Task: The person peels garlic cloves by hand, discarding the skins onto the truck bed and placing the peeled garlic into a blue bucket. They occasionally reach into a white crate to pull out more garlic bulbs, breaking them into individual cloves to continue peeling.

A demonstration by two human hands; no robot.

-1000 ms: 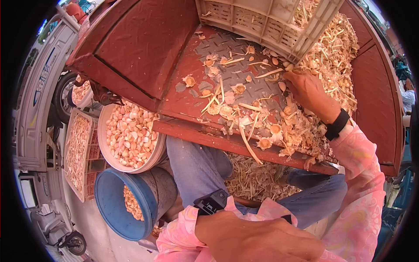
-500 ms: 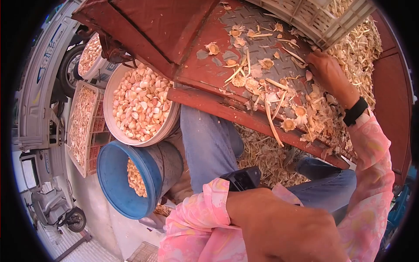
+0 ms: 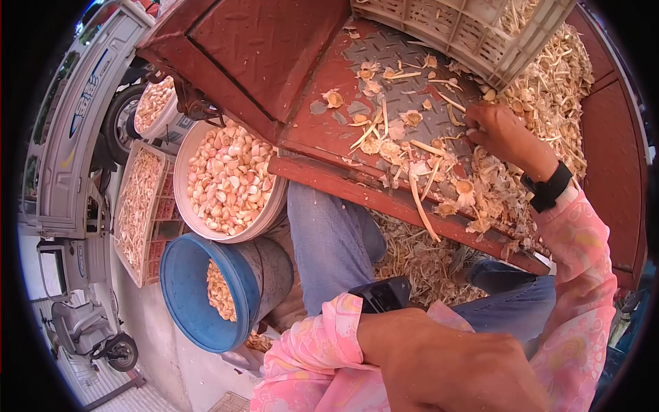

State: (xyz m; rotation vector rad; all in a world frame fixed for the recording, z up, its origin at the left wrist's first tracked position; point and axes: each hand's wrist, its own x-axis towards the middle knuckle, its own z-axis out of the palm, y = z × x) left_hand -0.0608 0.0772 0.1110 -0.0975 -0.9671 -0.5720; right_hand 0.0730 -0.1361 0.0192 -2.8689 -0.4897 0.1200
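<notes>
My right hand (image 3: pixel 504 132), with a black band on its wrist, rests at the red metal surface (image 3: pixel 316 134) near a corner of the pale plastic crate (image 3: pixel 473 34). Its fingers are curled beside dry garlic stalks and husks (image 3: pixel 449 147); what they hold, if anything, is too small to make out. Close to the camera is my left hand (image 3: pixel 453 357), seen from its back over my lap, its fingers hidden. Root discs, peels and stalks lie scattered between the crate and the metal edge.
A white bucket (image 3: pixel 180 172) of garlic cloves stands at the left, above a blue bucket (image 3: pixel 175 302) with fewer cloves. Further left are a crate (image 3: pixel 141 213) and another bucket (image 3: pixel 168 130). Husks pile up at the right. A parked scooter (image 3: pixel 86 329) shows lower left.
My right hand has shifted left and slightly down from the crate's corner, fingers still curled. The view has moved a little. My left hand has barely moved.
</notes>
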